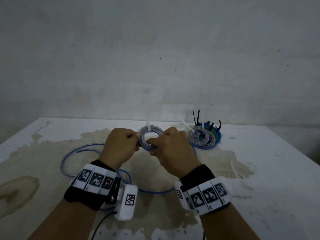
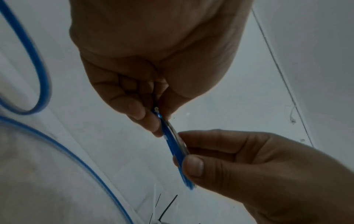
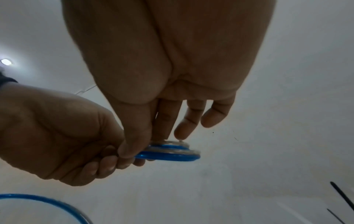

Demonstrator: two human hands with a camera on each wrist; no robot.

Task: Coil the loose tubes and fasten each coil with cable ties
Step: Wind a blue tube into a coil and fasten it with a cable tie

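Observation:
A small coil of clear and blue tube [image 1: 151, 138] is held above the table between both hands. A white cable tie [image 1: 148, 126] sticks up from its far side. My left hand [image 1: 136, 139] pinches the coil's left edge [image 2: 173, 147] between thumb and curled fingers. My right hand [image 1: 154, 146] pinches the near right edge, thumb below and fingers on top of the coil [image 3: 172, 153]. A loose blue tube [image 1: 78, 151] lies in wide loops on the table under my wrists.
Finished coils [image 1: 204, 138] fastened with black cable ties [image 1: 196, 116] lie stacked at the back right. Several white cable ties [image 1: 236, 172] lie to the right of my right hand. The stained white table [image 1: 270, 153] ends at a wall behind.

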